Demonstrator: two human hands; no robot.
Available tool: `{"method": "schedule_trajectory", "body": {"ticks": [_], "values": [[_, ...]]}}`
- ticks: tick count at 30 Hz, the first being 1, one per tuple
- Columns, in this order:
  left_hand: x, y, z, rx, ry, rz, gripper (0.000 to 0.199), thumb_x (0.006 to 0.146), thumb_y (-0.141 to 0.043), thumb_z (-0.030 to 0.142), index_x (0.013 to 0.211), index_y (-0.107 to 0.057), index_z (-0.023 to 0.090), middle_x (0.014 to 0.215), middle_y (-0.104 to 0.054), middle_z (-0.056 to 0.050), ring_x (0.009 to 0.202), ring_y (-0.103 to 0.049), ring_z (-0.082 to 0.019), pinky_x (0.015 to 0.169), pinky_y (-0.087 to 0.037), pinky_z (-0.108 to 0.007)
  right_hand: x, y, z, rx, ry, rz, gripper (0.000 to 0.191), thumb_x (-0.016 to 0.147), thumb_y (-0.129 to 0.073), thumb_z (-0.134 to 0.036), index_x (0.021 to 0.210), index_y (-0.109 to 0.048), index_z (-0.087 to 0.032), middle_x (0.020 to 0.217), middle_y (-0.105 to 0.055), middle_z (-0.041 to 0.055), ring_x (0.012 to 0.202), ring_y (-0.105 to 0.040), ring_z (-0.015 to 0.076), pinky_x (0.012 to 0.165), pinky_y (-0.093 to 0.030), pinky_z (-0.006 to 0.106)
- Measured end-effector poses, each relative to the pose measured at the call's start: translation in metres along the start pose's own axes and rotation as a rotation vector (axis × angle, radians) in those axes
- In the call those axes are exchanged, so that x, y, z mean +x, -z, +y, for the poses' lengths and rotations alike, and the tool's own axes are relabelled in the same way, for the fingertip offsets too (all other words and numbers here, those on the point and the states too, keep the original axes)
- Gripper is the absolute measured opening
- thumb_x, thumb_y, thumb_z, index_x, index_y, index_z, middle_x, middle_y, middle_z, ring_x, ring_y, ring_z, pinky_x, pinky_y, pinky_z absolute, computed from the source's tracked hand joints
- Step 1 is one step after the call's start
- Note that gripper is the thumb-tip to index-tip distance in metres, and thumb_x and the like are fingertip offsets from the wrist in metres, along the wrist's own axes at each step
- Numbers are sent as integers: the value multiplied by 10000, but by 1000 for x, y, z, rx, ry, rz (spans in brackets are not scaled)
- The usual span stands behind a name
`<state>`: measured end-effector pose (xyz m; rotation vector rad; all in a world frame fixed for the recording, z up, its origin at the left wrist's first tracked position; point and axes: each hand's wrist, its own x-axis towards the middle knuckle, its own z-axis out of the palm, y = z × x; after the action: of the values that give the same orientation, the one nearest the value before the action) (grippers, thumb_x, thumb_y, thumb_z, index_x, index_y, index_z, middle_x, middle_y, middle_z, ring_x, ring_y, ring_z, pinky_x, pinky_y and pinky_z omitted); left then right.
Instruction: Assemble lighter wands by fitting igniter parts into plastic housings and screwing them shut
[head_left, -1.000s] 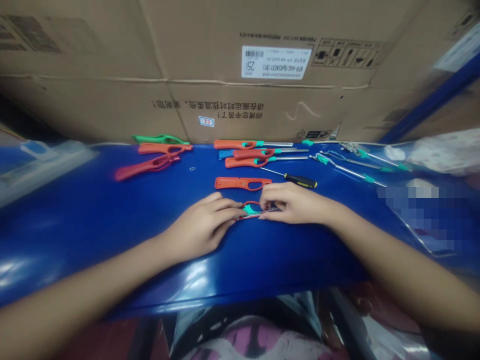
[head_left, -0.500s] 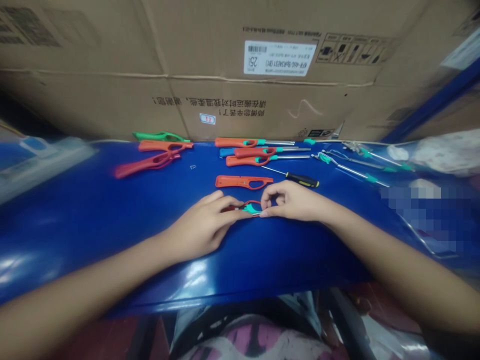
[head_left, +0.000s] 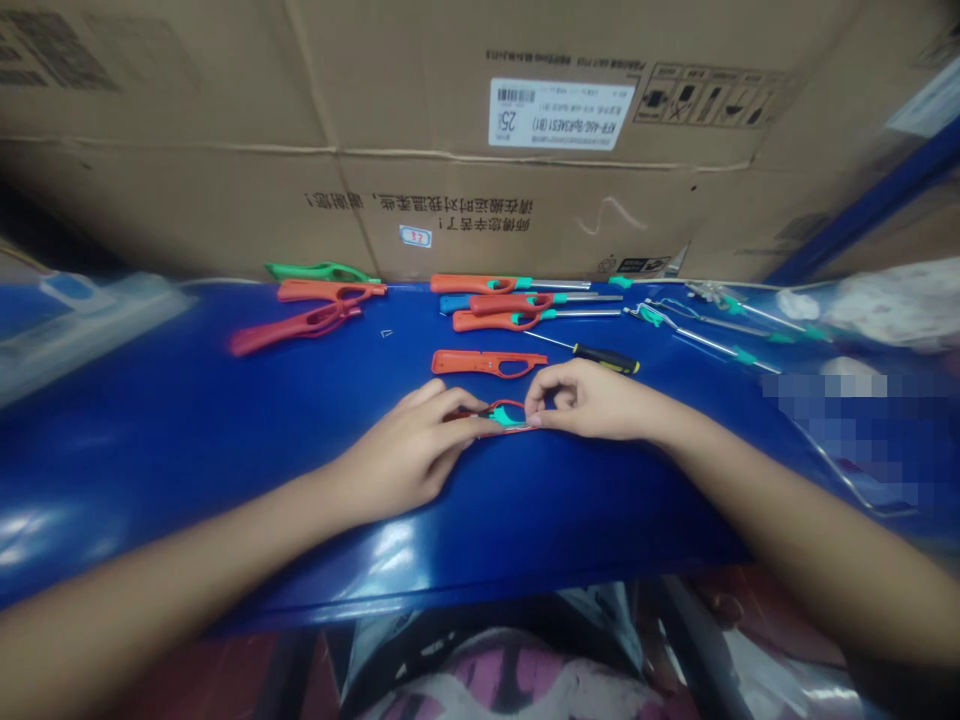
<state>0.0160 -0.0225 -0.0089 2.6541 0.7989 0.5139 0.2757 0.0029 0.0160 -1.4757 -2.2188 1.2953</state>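
Note:
A red lighter casing (head_left: 508, 405) with a green trigger piece (head_left: 504, 417) in it lies between my two hands. My left hand (head_left: 420, 445) is closed round the casing's left end, thumb and fingers near the green piece. With thumb and forefinger pinched together, my right hand (head_left: 589, 402) is at the casing's right end; what is between those fingertips is too small to tell. Just behind lies an orange casing half (head_left: 465, 363), and beside it a screwdriver (head_left: 606, 359) with a black and yellow handle.
Several orange and red lighters (head_left: 480, 320) with metal tubes lie further back. Red, orange and green casings (head_left: 296, 328) are at the left back. Metal rods with green parts (head_left: 709, 343) lie at the right. A cardboard box (head_left: 420, 100) stands behind the blue table (head_left: 225, 430).
My right hand has shifted very slightly to the right along the casing. More of the casing's red lower edge shows between my hands.

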Motion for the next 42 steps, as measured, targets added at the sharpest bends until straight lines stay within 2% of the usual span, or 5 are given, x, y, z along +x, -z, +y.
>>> {"method": "schedule_trajectory", "body": {"ticks": [15, 23, 31, 38, 42], "values": [[0, 2, 1, 125, -31, -29, 398, 999, -455, 141, 1321, -654, 267, 1288, -646, -92, 1036, -554, -252, 887, -515, -416, -4, -1, 7, -145, 245, 82, 74, 817, -665, -190, 865, -706, -151, 695, -614, -17, 547, -417, 81, 566, -357, 235], [-1, 0, 0, 63, -11, 1, 311, 1010, -472, 174, 1249, -665, 224, 1254, -667, -92, 1009, -562, -240, 888, -502, -405, -1, 0, 6, 7, 77, 24, 116, 814, -678, -232, 907, -658, -166, 748, -626, -17, 538, -416, 72, 538, -357, 228], [0, 0, 0, -20, 12, 33, 259, 993, -494, 150, 1204, -639, 188, 1184, -693, -93, 1015, -597, -231, 904, -500, -402, -1, 1, 9, -3, 160, -12, 157, 848, -683, -299, 932, -653, -170, 745, -583, -28, 546, -408, 66, 527, -359, 214], [-2, 1, -1, -31, 93, 49, 286, 970, -532, 178, 1250, -591, 184, 1101, -691, -92, 1014, -617, -236, 862, -539, -383, 5, 1, 21, -326, 335, 377, 217, 919, -582, -228, 1121, -661, -214, 1109, -605, 76, 765, -584, 140, 662, -465, 277], [-3, 3, 0, -28, 87, 64, 318, 949, -552, 189, 1265, -588, 194, 1124, -691, -94, 1037, -628, -239, 891, -544, -395, 9, 7, 28, -471, 328, 387, 113, 922, -595, -229, 1008, -668, -218, 1179, -566, 82, 991, -605, 208, 806, -495, 328]]}}
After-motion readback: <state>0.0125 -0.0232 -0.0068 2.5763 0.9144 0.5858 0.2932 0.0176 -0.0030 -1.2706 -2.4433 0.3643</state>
